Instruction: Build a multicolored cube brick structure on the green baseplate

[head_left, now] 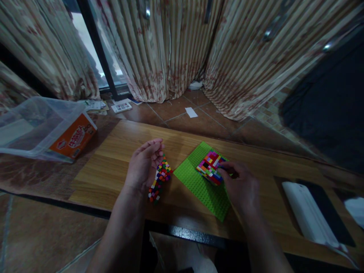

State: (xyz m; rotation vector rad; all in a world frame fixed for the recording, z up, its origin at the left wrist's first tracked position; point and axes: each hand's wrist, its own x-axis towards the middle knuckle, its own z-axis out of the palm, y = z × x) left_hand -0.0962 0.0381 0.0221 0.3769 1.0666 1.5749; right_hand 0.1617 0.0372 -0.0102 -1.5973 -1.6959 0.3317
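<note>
A multicoloured block of building bricks stands on a green studded baseplate. My right hand is at the right side of this block, thumb and fingers pinched at its top edge on a small brick that they mostly cover. My left hand hovers over the table, palm turned inward and fingers curled together; whatever they may hold is hidden. Right beside it lies a loose heap of small coloured bricks, partly behind the hand.
The wooden table has a clear plastic bin with an orange label at its left end. On the right lie a white device with a cable and a dark flat panel. Curtains hang beyond; papers lie on the floor.
</note>
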